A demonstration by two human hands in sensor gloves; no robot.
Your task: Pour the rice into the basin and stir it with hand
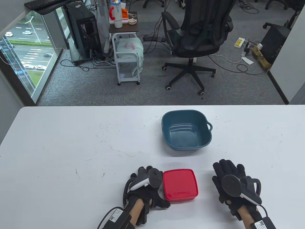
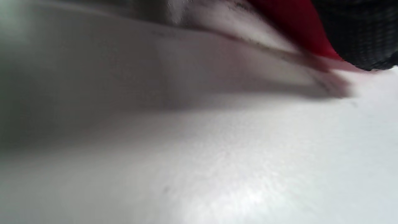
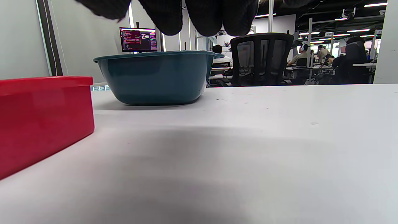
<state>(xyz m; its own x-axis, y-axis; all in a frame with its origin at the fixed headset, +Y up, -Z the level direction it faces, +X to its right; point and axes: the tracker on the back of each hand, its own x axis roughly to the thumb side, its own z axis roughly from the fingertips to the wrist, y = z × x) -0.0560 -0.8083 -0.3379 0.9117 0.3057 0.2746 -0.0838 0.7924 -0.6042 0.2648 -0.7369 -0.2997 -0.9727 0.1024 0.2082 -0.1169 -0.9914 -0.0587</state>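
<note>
A red lidded box (image 1: 180,184) stands near the table's front edge, lid on, contents hidden. An empty teal basin (image 1: 187,130) stands behind it. My left hand (image 1: 145,188) rests palm down against the box's left side, its fingers loosely curled and its thumb (image 1: 164,204) touching the near left corner. The left wrist view is blurred, with a strip of the red box (image 2: 292,28) behind a gloved finger (image 2: 360,31). My right hand (image 1: 228,176) lies flat on the table right of the box, fingers straight, holding nothing. The right wrist view has its fingertips (image 3: 202,15) above the basin (image 3: 155,77) and the box (image 3: 43,115).
The white table (image 1: 71,143) spreads wide to the left and right of the basin. Beyond its far edge are an office chair (image 1: 197,35), a small white cart (image 1: 127,59) and a computer tower (image 1: 83,31) on the carpet.
</note>
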